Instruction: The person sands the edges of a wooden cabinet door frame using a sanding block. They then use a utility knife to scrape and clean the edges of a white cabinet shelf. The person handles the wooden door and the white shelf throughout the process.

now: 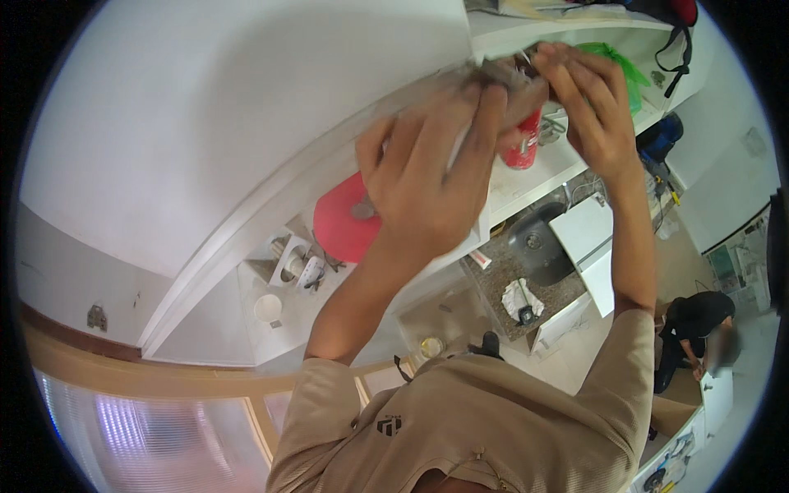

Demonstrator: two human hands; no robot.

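Observation:
Both my arms are raised to the corner of a large white cabinet panel [271, 107]. My left hand [427, 172], smeared by motion, is closed at the panel's edge with its fingers curled; what it grips is hidden. My right hand [593, 107] is closed too, fingertips pinched together beside a small metal part [516, 69] at that corner. Blur hides the metal part's kind and whatever lies between the fingers. Just below the hands, a red can [523, 149] stands on a white shelf.
A pink rounded object [339, 220] and a white cup [267, 309] sit on the shelf to the left. A green plastic bag [618, 62] lies in the upper compartment. Below are a dark sink [534, 240] and an open white door [585, 234]. Another person [694, 320] crouches at right.

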